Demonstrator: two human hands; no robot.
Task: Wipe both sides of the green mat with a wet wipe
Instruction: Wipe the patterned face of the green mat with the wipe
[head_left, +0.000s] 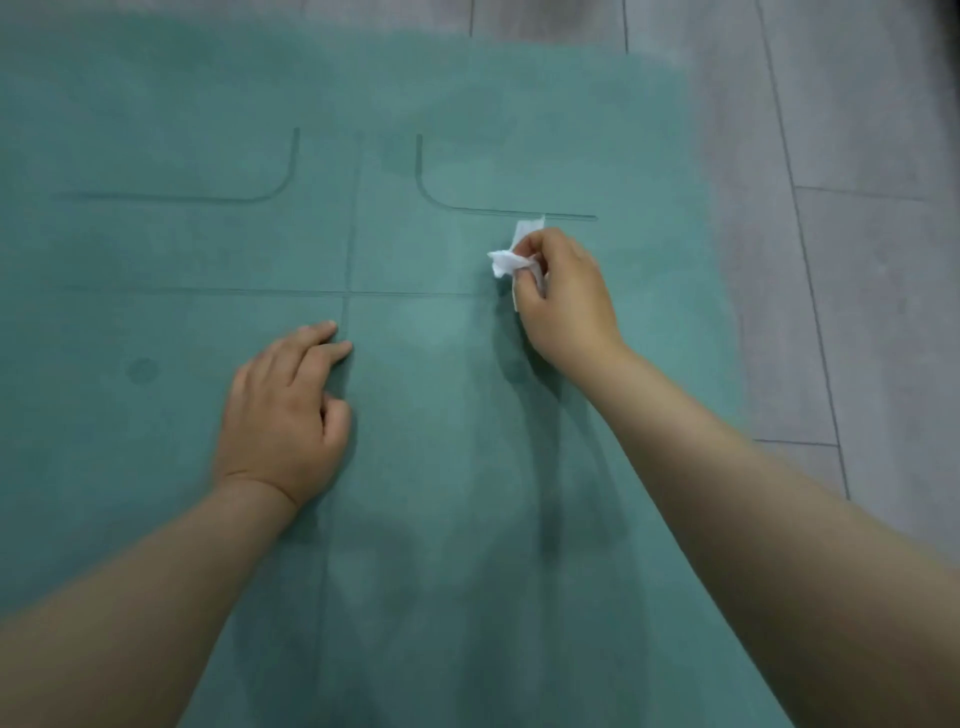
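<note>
The green mat (208, 249) lay flat on the grey floor (857, 260), with its printed guide lines facing up, and it filled most of the view. The right hand (563, 301) was over the right part of the mat, just below one curved line, and its fingers (530, 265) were curled and pinching a crumpled white wet wipe (504, 260). The left hand (283, 415) rested palm-down on the mat near the crossing of the centre lines, with the fingers nearly straight and close together (the thumb tucked in a little).

Several things could go wrong from here, in my judgement. The wipe was bunched into a small ball, so only a small part of it could touch the mat; narrow strokes would then leave stripes not cleaned. I could not tell whether the wipe was pressing the surface or was held just above it. The left hand covered a patch of mat, and this patch could be forgotten if the hand was not moved. If the right hand pushed hard toward the right edge, the mat might slide or wrinkle on the smooth floor. The underside was not visible, so that side probably remained to do.
</note>
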